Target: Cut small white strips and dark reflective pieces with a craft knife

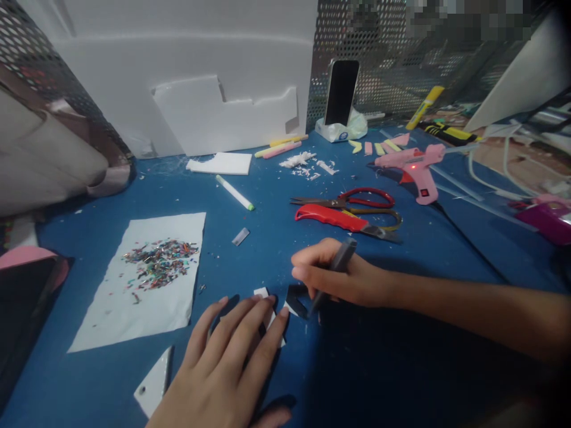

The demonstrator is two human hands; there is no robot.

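My left hand (227, 356) lies nearest, palm down, fingers long and slightly fanned, gripping nothing. Its fingertips rest over a small white strip (261, 292) and reach the pale edge of a mostly black piece (295, 297) just beside it; I judge this flat spread is to steady such light bits against sliding on the blue table (366, 368).

My right hand (332, 273) is closed in a writing grip on a dark pen (342, 257), thumb and fingers pinched around the barrel, probably for fine control near so small an edge. The pen is just right of the black piece, its tip low beside that piece's right end; whether it touches, I cannot tell.

The pen's long axis slants: the blunt end rises toward the upper right, and the tip points down and to the left, back toward me. The black piece is bent in outline and partly shadowed, so I can't give it one clear axis.

Off to my left, a white sheet (111, 315) lies under a heap of coloured bits (163, 261), likely to gather them. The phone (342, 92) stands propped on a packet (341, 131), presumably to hold it upright.
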